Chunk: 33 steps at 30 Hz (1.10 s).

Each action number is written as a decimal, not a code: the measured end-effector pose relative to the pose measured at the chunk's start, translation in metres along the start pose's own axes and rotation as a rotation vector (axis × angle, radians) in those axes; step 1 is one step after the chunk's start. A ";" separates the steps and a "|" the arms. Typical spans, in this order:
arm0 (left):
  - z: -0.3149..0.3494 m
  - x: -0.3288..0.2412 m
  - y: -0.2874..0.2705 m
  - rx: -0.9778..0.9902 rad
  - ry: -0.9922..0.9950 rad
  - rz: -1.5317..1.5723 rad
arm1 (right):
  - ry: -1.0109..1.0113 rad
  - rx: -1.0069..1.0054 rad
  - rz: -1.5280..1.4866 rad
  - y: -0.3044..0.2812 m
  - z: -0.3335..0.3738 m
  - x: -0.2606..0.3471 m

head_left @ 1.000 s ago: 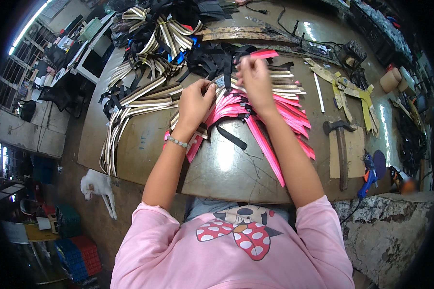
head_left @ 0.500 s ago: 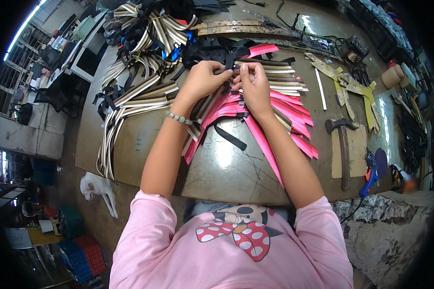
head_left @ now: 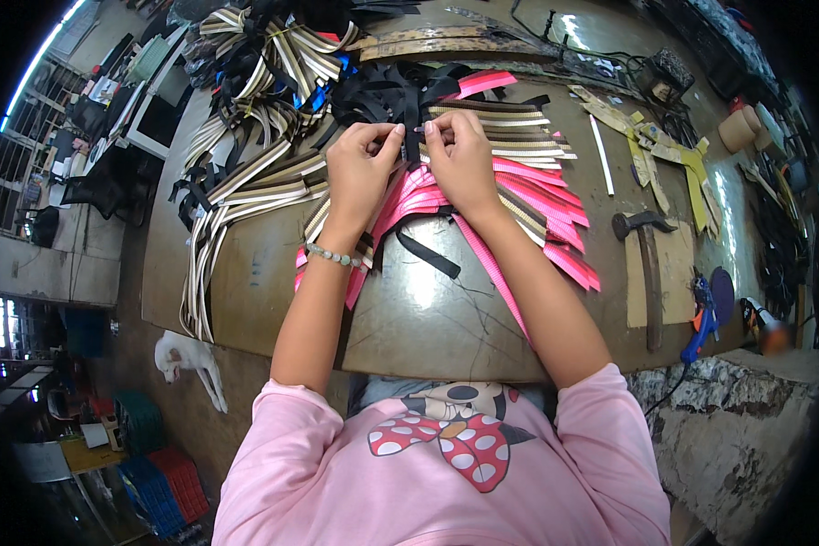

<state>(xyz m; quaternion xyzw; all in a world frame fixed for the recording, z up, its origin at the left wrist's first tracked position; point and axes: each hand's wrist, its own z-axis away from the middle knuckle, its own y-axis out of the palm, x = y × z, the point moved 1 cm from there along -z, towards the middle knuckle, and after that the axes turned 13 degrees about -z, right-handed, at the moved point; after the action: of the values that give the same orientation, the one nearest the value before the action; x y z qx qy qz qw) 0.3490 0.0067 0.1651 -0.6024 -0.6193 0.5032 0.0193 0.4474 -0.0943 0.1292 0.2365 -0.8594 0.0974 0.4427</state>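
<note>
My left hand (head_left: 362, 173) and my right hand (head_left: 461, 168) are raised over the far middle of the table, a small gap between their fingertips. Each has its thumb and fingers pinched together; what lies in the pinches is too small to make out. Between them runs a narrow black strap (head_left: 413, 144). Below and right of the hands lie pink webbing strips (head_left: 416, 196), fanned out under my right forearm. Brown, tan and white striped strips (head_left: 510, 132) stick out beyond my right hand. A loose black strap end (head_left: 428, 256) rests on the table nearer me.
More striped webbing (head_left: 268, 182) is heaped at left, beside tangled black straps (head_left: 387, 91). On the right, a hammer (head_left: 649, 273) lies on cardboard (head_left: 678, 300), near a blue glue gun (head_left: 699, 332) and yellowish strips (head_left: 692, 168). A white dog (head_left: 191, 364) is on the floor at left.
My hands have drawn apart, the left one moving left and the right one slightly left. The black strap now shows between them. The view has shifted a little.
</note>
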 end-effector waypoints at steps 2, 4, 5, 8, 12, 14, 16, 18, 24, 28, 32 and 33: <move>0.002 -0.003 -0.002 -0.052 0.070 -0.044 | 0.021 -0.010 -0.031 0.000 0.000 0.002; 0.005 -0.003 -0.001 -0.110 0.175 -0.095 | 0.045 -0.010 -0.041 0.001 0.000 0.003; 0.006 -0.001 0.000 -0.116 0.160 -0.117 | 0.043 -0.005 -0.049 0.002 0.000 0.003; 0.007 0.002 0.006 -0.142 0.210 -0.168 | 0.028 0.000 -0.046 0.002 0.000 0.000; 0.003 -0.009 -0.006 -0.240 0.282 -0.142 | 0.081 -0.024 -0.005 -0.001 -0.004 -0.008; 0.004 -0.024 -0.022 -0.165 0.143 -0.023 | 0.317 -0.072 -0.266 -0.004 -0.006 -0.013; 0.019 -0.041 -0.046 0.325 0.174 0.103 | 0.442 -0.096 -0.345 -0.007 -0.007 -0.014; 0.042 -0.056 -0.055 1.344 0.303 -0.098 | 0.489 -0.099 -0.397 -0.008 -0.008 -0.014; 0.016 -0.039 -0.031 0.182 0.507 -0.428 | 0.499 -0.091 -0.471 -0.009 -0.010 -0.009; 0.002 -0.013 -0.019 0.337 0.494 -0.450 | 0.651 0.058 -0.599 -0.021 -0.021 -0.007; 0.000 -0.016 -0.034 0.239 0.516 -0.350 | 0.698 0.221 -0.527 -0.057 -0.049 0.007; -0.005 -0.016 -0.039 0.165 0.473 -0.203 | 0.643 0.195 -0.527 -0.068 -0.058 0.013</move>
<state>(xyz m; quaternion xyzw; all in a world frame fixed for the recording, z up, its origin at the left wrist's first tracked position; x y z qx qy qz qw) 0.3274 0.0066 0.2019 -0.6345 -0.6117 0.3926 0.2628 0.5159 -0.1354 0.1711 0.4465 -0.5746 0.1307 0.6733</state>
